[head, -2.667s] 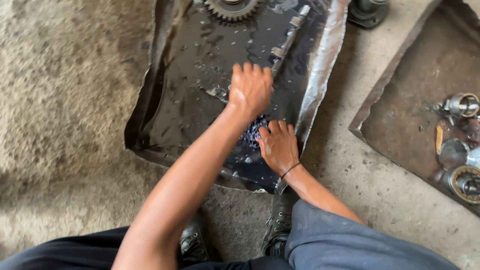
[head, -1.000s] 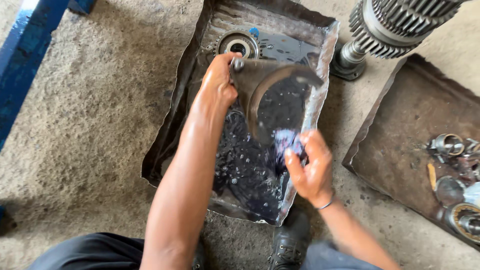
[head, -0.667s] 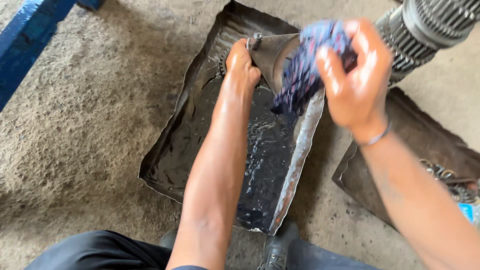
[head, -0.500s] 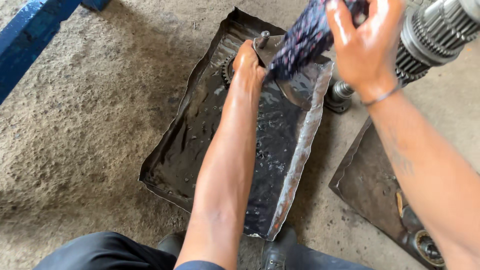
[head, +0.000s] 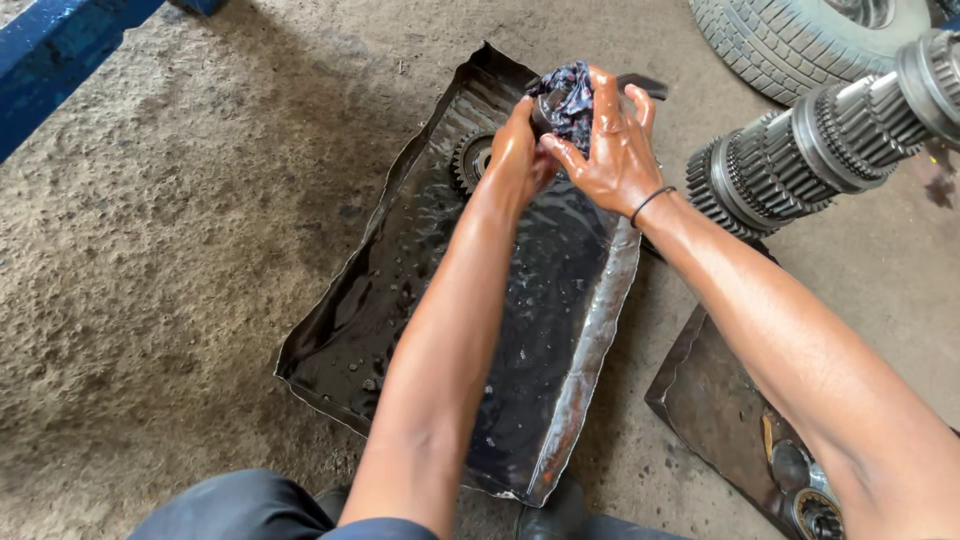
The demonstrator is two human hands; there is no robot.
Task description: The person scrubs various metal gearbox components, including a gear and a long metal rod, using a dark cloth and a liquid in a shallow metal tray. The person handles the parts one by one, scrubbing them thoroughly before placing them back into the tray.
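Head view. Upper centre of frame: right hand, oily, fingers spread and pressed over a dark patterned rag. Left hand closed around a dark metal part under the rag; the part is mostly hidden. Both are held above the far end of a dented metal tray of black oily liquid. A gear lies in the tray, just left of the left hand. Right: gear shaft. Top right: tyre. No packages or labels visible.

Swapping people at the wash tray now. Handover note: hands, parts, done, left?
Left hand: grips a dark metal part above the tray's far end.
Right hand: presses a wet dark rag onto that part.
Tray: dark oily liquid, a gear lying at its far end.
Geared shaft to the right; second tray holds small parts.
Done: rag soaked. Left: wiping appears unfinished; gear sits in liquid.
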